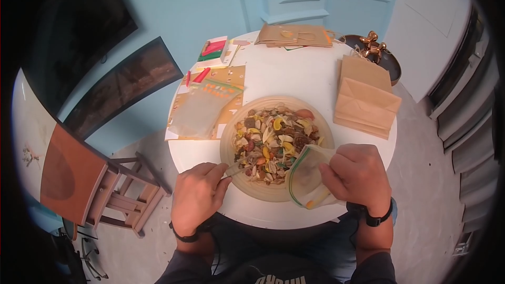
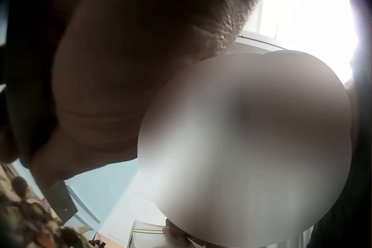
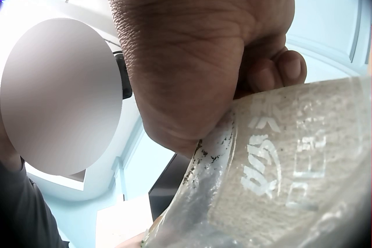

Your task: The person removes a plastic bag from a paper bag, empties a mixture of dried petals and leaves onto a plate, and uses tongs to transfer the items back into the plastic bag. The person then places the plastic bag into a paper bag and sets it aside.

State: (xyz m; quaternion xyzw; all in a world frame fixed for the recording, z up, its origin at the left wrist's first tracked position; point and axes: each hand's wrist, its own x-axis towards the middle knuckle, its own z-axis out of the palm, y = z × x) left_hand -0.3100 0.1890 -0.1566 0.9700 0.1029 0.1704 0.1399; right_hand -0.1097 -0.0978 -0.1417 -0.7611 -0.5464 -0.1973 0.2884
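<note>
A round, pale plate (image 1: 227,142) bears a heap of dried flowers and fruit pieces (image 1: 271,144) in yellow, brown, red and cream. At its lower left edge my left hand (image 1: 199,195) pinches a thin, flat strip-like utensil (image 1: 235,169) between thumb and fingers; its far end reaches over the heap, and I cannot tell its kind. My right hand (image 1: 360,176) grips a clear zip bag (image 1: 315,171) with a green zip edge, its mouth tilted toward the plate. A few yellowish bits lie inside. In the right wrist view, the zip bag (image 3: 273,161) shows white lettering below curled fingers.
Another zip bag (image 1: 202,108) lies on a patterned brown sheet (image 1: 239,76) at the left, near pink and red pieces. Brown paper bags (image 1: 365,97) stand on the white table (image 1: 294,68) at right and back. A dark tray (image 1: 392,66) with a copper-coloured ornament is at far right.
</note>
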